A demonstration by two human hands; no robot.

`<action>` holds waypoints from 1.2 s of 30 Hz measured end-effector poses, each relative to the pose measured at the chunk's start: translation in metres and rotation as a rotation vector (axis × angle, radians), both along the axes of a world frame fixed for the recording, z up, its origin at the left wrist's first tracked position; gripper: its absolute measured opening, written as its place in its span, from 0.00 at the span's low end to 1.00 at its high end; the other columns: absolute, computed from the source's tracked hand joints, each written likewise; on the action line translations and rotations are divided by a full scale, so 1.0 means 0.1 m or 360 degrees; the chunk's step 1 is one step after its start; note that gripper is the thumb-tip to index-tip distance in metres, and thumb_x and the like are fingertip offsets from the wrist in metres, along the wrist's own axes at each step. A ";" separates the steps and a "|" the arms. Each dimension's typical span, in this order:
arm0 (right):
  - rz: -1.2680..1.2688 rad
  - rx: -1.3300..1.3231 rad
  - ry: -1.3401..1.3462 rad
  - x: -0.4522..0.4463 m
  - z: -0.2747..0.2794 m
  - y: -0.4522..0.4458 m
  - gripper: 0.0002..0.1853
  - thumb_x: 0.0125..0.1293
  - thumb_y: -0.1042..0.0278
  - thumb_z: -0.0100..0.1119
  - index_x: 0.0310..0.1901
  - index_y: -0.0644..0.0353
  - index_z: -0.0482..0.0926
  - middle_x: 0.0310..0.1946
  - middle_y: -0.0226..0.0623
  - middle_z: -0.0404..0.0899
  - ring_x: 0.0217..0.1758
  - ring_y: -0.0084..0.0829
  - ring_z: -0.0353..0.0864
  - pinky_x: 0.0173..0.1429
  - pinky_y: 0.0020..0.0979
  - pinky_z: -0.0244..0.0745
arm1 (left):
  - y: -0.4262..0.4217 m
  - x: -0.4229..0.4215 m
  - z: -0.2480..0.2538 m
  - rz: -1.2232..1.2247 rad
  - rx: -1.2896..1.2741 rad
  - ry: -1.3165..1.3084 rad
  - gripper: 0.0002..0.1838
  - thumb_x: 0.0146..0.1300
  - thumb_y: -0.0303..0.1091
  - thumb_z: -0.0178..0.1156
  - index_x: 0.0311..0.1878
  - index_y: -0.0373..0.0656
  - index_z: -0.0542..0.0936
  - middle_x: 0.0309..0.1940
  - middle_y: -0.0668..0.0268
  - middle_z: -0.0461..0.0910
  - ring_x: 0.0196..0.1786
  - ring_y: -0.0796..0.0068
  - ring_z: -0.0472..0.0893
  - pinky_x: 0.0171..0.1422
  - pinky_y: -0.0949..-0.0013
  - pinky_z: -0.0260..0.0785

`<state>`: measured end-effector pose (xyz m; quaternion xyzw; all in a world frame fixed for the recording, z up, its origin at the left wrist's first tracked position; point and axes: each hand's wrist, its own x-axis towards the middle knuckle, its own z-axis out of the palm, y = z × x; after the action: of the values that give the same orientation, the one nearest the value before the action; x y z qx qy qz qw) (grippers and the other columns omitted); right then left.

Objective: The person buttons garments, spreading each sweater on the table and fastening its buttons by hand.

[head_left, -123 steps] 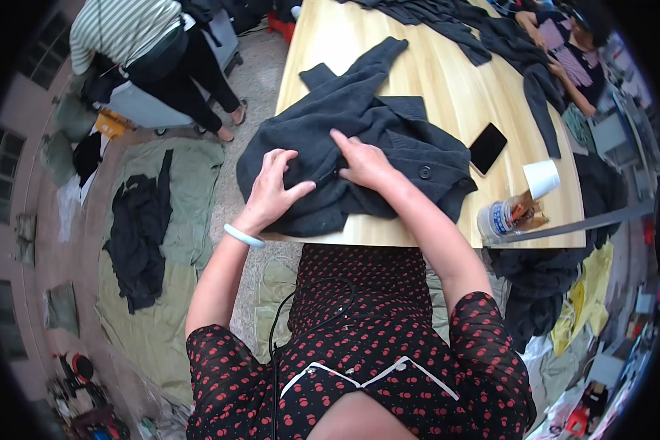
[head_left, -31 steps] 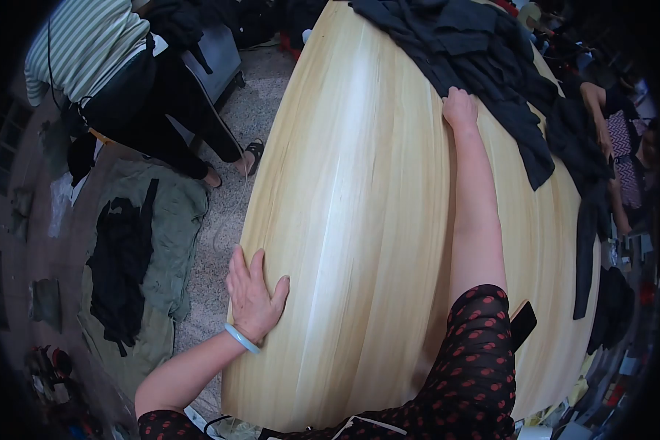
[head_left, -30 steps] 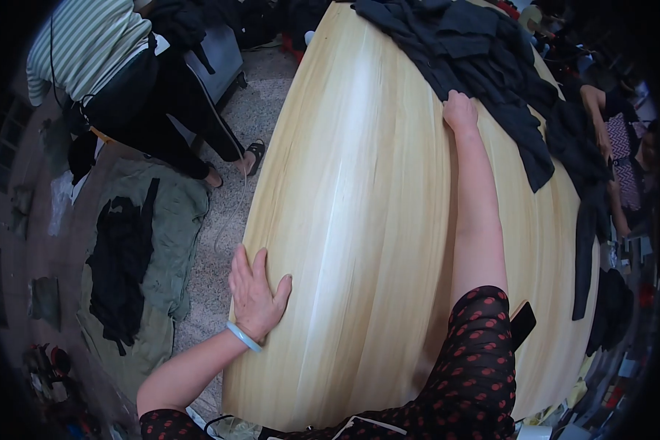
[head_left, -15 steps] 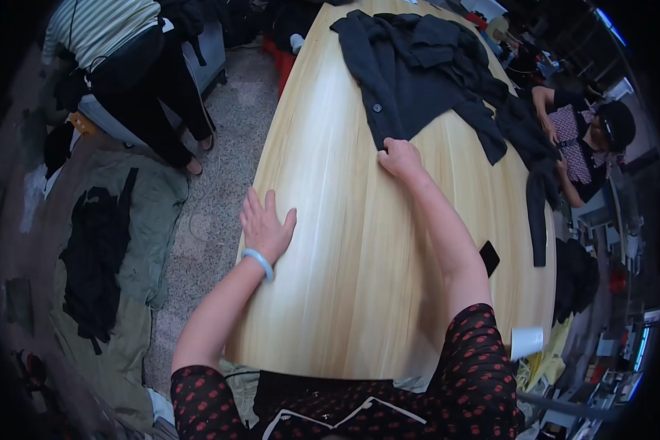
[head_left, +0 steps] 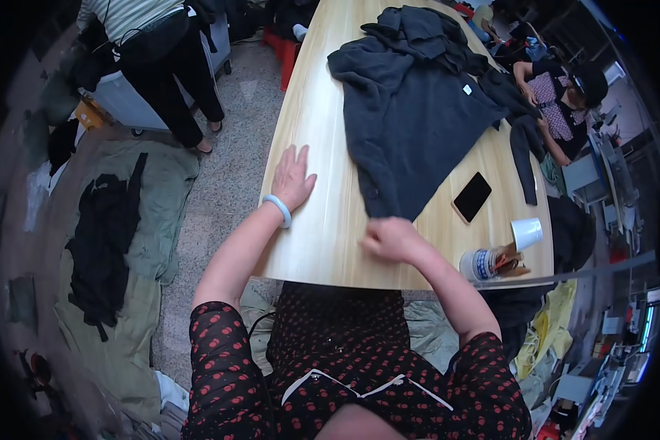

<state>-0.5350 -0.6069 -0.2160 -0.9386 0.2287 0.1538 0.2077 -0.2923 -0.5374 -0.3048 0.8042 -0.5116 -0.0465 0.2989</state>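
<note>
Fingers of the right hand curl closed, apparently on the near corner of the dark sweater, presumably to draw it taut. Left hand lies open, palm down on the table, holding nothing, likely for support. Sweater spreads away beyond the right hand, bunched at its far end

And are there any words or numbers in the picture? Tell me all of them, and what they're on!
There are none I can read.
Jar: blue-and-white markings, too small and blurred to read.
Small white tag on the dark sweater: too small to tell if anything is written.
Phone: dark screen, no words showing.
White cup: no readable print.
</note>
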 end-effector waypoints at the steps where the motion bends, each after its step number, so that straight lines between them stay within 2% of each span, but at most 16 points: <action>1: -0.0121 -0.0089 -0.0319 0.09 0.02 0.00 0.17 0.58 0.54 0.57 0.37 0.62 0.76 0.40 0.48 0.78 0.45 0.45 0.78 0.47 0.42 0.73 | 0.02 -0.10 0.03 -0.0080 -0.0019 -0.0014 0.36 0.55 0.37 0.61 0.65 0.39 0.60 0.65 0.42 0.57 0.68 0.44 0.57 0.71 0.52 0.52; 2: -0.0245 -0.0205 -0.0558 0.21 -0.02 -0.04 0.23 0.57 0.55 0.61 0.48 0.63 0.72 0.54 0.50 0.71 0.56 0.47 0.72 0.56 0.41 0.70 | 0.04 -0.20 0.07 -0.0157 -0.0042 -0.0031 0.36 0.55 0.36 0.61 0.66 0.39 0.59 0.65 0.42 0.57 0.68 0.44 0.57 0.71 0.53 0.53; 4: -0.0323 -0.0635 -0.0894 0.55 -0.22 -0.28 0.39 0.56 0.55 0.63 0.64 0.63 0.58 0.62 0.57 0.58 0.65 0.54 0.59 0.65 0.44 0.61 | 0.10 -0.38 0.10 -0.0190 -0.0024 0.0064 0.36 0.55 0.36 0.61 0.66 0.38 0.59 0.65 0.41 0.57 0.68 0.44 0.59 0.71 0.55 0.54; 7: -0.0842 -0.0456 -0.0672 0.95 -0.50 -0.68 0.38 0.54 0.60 0.63 0.65 0.62 0.59 0.60 0.61 0.63 0.63 0.57 0.63 0.63 0.47 0.64 | 0.33 -0.53 0.14 -0.0234 -0.0031 0.0245 0.33 0.55 0.35 0.61 0.63 0.36 0.62 0.63 0.40 0.59 0.65 0.43 0.62 0.70 0.57 0.57; 10: -0.1015 -0.0236 -0.0495 1.15 -0.58 -0.85 0.28 0.55 0.63 0.59 0.59 0.62 0.69 0.53 0.58 0.73 0.56 0.54 0.72 0.58 0.45 0.69 | 0.69 -0.48 0.12 -0.0292 -0.0037 0.0163 0.30 0.55 0.34 0.60 0.60 0.35 0.65 0.59 0.41 0.63 0.62 0.43 0.65 0.67 0.57 0.59; 12: -0.0659 -0.0021 -0.0549 1.17 -0.52 -0.61 0.23 0.55 0.65 0.53 0.53 0.63 0.75 0.47 0.53 0.78 0.53 0.49 0.76 0.59 0.40 0.70 | 0.94 -0.36 0.18 -0.0263 -0.0033 0.0165 0.29 0.54 0.33 0.60 0.59 0.34 0.66 0.57 0.43 0.65 0.60 0.44 0.67 0.65 0.56 0.61; 14: -0.0357 0.0004 -0.0640 1.20 -0.69 -0.28 0.24 0.54 0.63 0.51 0.53 0.63 0.75 0.49 0.51 0.77 0.56 0.46 0.75 0.60 0.38 0.69 | 1.09 -0.16 0.12 -0.0186 -0.0057 0.0068 0.27 0.53 0.32 0.60 0.56 0.33 0.68 0.53 0.46 0.69 0.56 0.46 0.70 0.62 0.56 0.64; 16: -0.0236 0.0249 -0.0837 1.15 -0.67 0.05 0.23 0.54 0.60 0.56 0.49 0.65 0.75 0.44 0.52 0.79 0.49 0.45 0.79 0.54 0.36 0.72 | 1.16 0.03 0.10 -0.0039 0.0009 0.0140 0.25 0.55 0.34 0.59 0.55 0.32 0.69 0.53 0.47 0.70 0.57 0.48 0.71 0.63 0.58 0.63; 18: -0.0110 0.0648 -0.0821 1.10 -0.49 0.25 0.20 0.55 0.61 0.58 0.47 0.65 0.75 0.37 0.46 0.80 0.40 0.33 0.79 0.48 0.31 0.72 | 1.16 0.15 0.08 0.0040 0.0079 0.0098 0.25 0.55 0.35 0.60 0.55 0.33 0.69 0.53 0.48 0.70 0.57 0.51 0.71 0.62 0.59 0.64; 19: -0.0100 0.0866 -0.0810 1.06 -0.34 0.36 0.16 0.57 0.66 0.58 0.45 0.64 0.76 0.32 0.34 0.78 0.35 0.20 0.72 0.42 0.26 0.70 | 1.15 0.20 0.08 0.0082 0.0118 0.0075 0.26 0.55 0.35 0.60 0.56 0.33 0.69 0.53 0.49 0.70 0.57 0.52 0.71 0.62 0.60 0.64; 20: 0.0033 0.1207 -0.0864 1.02 -0.17 0.46 0.14 0.58 0.69 0.57 0.45 0.64 0.76 0.32 0.27 0.77 0.36 0.16 0.69 0.42 0.24 0.69 | 1.14 0.24 0.08 0.0078 0.0045 0.0166 0.25 0.54 0.35 0.60 0.55 0.35 0.70 0.52 0.48 0.71 0.56 0.50 0.71 0.62 0.59 0.64; 22: 0.0200 0.1525 -0.0763 0.90 0.26 0.65 0.13 0.59 0.72 0.57 0.46 0.64 0.75 0.34 0.23 0.76 0.39 0.13 0.68 0.44 0.20 0.67 | 1.06 0.31 0.09 0.0065 -0.0109 0.0355 0.24 0.52 0.34 0.61 0.54 0.39 0.72 0.51 0.47 0.71 0.55 0.47 0.72 0.61 0.57 0.64; 23: 0.0372 0.1545 -0.0814 0.85 0.39 0.72 0.12 0.58 0.73 0.58 0.45 0.64 0.75 0.34 0.22 0.75 0.39 0.12 0.67 0.43 0.20 0.67 | 0.98 0.35 0.13 -0.0341 -0.0238 0.0371 0.25 0.53 0.34 0.61 0.55 0.38 0.72 0.51 0.49 0.72 0.55 0.50 0.72 0.62 0.57 0.63; 27: 0.0911 0.1912 -0.0716 0.59 0.99 1.01 0.09 0.57 0.75 0.57 0.40 0.67 0.74 0.32 0.29 0.76 0.39 0.16 0.69 0.46 0.25 0.68 | 0.77 0.16 0.18 -0.0908 -0.0216 0.0631 0.28 0.53 0.35 0.61 0.57 0.38 0.68 0.54 0.49 0.70 0.57 0.50 0.71 0.63 0.57 0.63; 34: 0.1175 0.2111 -0.0742 0.31 1.37 0.91 0.13 0.57 0.76 0.60 0.43 0.70 0.75 0.35 0.39 0.79 0.40 0.23 0.75 0.47 0.28 0.69 | 0.57 -0.22 0.12 -0.0855 -0.0120 0.0856 0.33 0.54 0.36 0.63 0.62 0.38 0.61 0.57 0.47 0.66 0.60 0.51 0.68 0.64 0.57 0.62; 36: 0.1098 0.1923 -0.0878 0.23 1.45 0.72 0.14 0.53 0.75 0.65 0.41 0.70 0.77 0.37 0.36 0.80 0.42 0.22 0.75 0.49 0.28 0.70 | 0.40 -0.20 0.16 -0.0836 -0.0162 0.0919 0.35 0.54 0.37 0.63 0.63 0.38 0.59 0.58 0.47 0.65 0.61 0.51 0.68 0.64 0.57 0.61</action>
<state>-0.5120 -0.5349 -0.0713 -0.6841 -0.2634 0.0681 0.6768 -0.3121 -0.4973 -0.2884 0.5839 -0.5964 -0.3203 0.4480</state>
